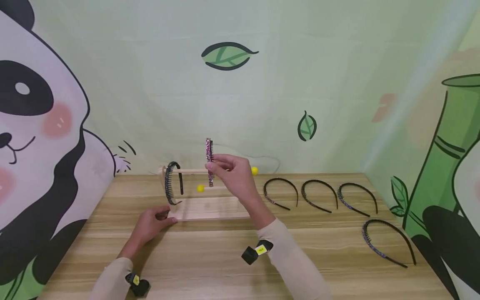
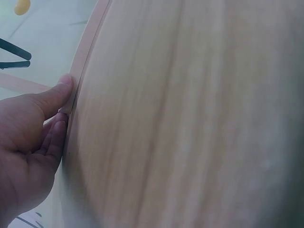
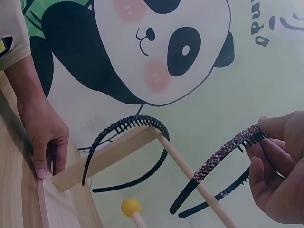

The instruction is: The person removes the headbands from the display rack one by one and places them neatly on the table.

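Note:
My right hand (image 1: pixel 234 173) pinches a pink glittery headband (image 3: pixel 221 156) by its toothed upper curve. This headband straddles the rod (image 3: pixel 183 166) of a wooden rack, its two ends pointing down. Another headband, black with dark sparkles (image 1: pixel 169 183), hangs on the same rod near the upright post (image 3: pixel 111 154). At the near left corner of the rack's base (image 1: pixel 210 208), my left hand (image 1: pixel 151 225) grips the edge, thumb on top and fingers against the side. The left wrist view shows that grip up close.
To the right lie several black headbands, among them a left one (image 1: pixel 281 180), a middle one (image 1: pixel 318 181) and a nearer one (image 1: pixel 386 223). Yellow balls (image 1: pixel 200 188) show by the rack, one at the rod's right end (image 1: pixel 254 171). A panda-printed cloth (image 1: pixel 150 83) hangs behind the wooden table (image 1: pixel 210 258).

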